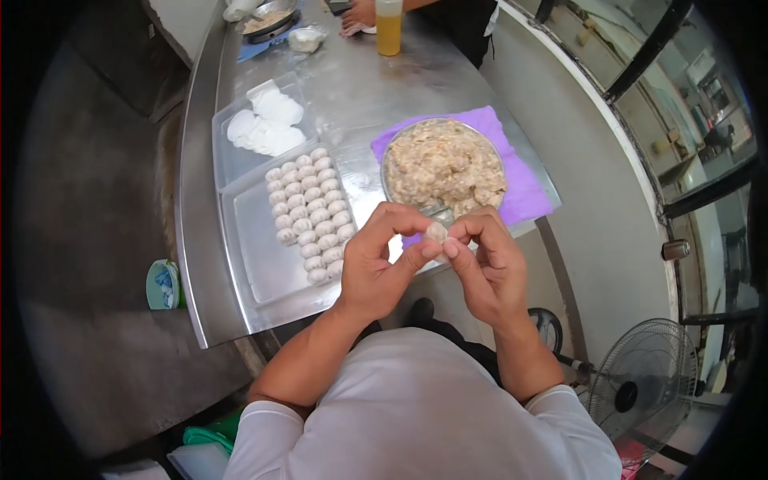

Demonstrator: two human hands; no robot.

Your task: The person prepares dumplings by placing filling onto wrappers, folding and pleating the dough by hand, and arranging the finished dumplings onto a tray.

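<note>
Between my left hand [384,256] and my right hand [486,268] is a small pale dumpling [436,233], pinched by the thumbs and fingertips of both. Just beyond my hands, a round metal bowl of minced filling [444,164] rests on a purple cloth [524,180]; a metal utensil shows at its near edge, partly hidden by my fingers. Left of my hands, rows of white dumplings [314,205] stand in a clear plastic tray [254,276]. Flat white wrappers [268,124] lie in another clear container [226,164] behind it.
The steel table [352,96] has its left edge curving toward me. At the far end are a pan [270,26], a plastic bag [306,38], a jug of yellow liquid [389,30] and another person's hand [362,14]. A fan [644,384] stands at the lower right.
</note>
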